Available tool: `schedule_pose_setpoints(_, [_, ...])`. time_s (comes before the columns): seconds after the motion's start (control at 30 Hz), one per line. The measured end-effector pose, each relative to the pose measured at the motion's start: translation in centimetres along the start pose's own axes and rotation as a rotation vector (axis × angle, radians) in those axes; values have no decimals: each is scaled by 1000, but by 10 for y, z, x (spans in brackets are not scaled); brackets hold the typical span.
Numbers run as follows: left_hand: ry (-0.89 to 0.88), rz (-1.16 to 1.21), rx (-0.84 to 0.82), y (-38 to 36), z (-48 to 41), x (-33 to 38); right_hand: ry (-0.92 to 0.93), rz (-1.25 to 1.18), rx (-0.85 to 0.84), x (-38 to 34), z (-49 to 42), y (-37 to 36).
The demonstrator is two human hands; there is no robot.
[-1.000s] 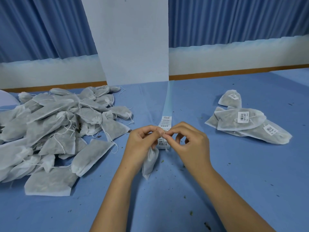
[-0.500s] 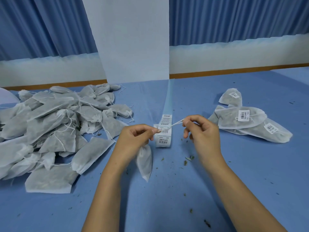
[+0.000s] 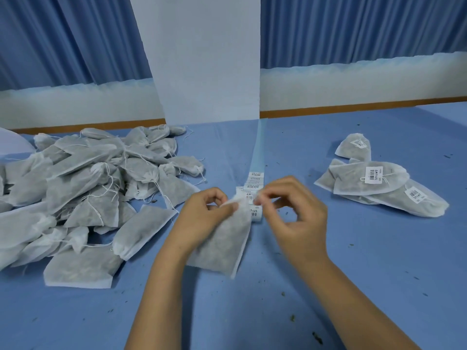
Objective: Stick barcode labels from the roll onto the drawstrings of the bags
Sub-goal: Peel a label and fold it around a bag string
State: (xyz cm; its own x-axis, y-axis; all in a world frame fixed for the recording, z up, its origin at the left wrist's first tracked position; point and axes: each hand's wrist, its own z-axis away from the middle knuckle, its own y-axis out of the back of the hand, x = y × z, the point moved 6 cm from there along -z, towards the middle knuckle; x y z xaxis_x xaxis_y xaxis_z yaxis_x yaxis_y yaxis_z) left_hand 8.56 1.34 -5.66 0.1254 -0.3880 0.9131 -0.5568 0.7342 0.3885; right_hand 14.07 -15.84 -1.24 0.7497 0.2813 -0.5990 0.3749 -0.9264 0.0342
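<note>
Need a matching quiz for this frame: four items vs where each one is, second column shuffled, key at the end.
1 unlabelled bag pile
2 labelled bags
3 label strip
4 held bag

A right side of the table
B middle, running away beyond the hands
C left side of the table
D pinched at its top by the left hand

Pairs: 1-C, 2-A, 3-B, 4-D

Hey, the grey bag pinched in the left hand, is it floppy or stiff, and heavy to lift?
Probably floppy: the bag droops limp below the pinch of the left hand at its top. Likely light, since fingertips alone hold it. Its matte fabric seems unlikely to slip.
</note>
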Motion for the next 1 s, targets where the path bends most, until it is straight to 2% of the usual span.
schedule_pose_setpoints(0.07, [-13,57,106,7,-1,1,109,68,-149,-6,7,-16])
schedule_pose_setpoints(0.13, [-10,133,174,11,0,2,72,98,-244,-2,10,-26])
schedule_pose_setpoints(0.2, [13,275,196,11,-1,1,-65,122,-309,9,12,-31])
schedule_pose_setpoints(0.3, [17,466,173,8,-1,3,-306,11,-374,23,17,-35])
schedule_pose_setpoints(0.47, [-25,643,135,6,1,8,-463,-129,-336,33,18,-34])
schedule_pose_setpoints(0.57, [-205,609,166,10,5,19,-466,-134,-292,35,16,-31])
schedule_pose_setpoints(0.67, [-399,470,60,7,12,31,-473,-110,-233,39,13,-27])
schedule_pose_setpoints(0.8, [-429,241,-5,-4,10,34,-476,-87,-220,42,12,-25])
schedule_pose_setpoints(1.0, [-385,206,-61,-10,7,29,-417,-22,-243,40,12,-25])
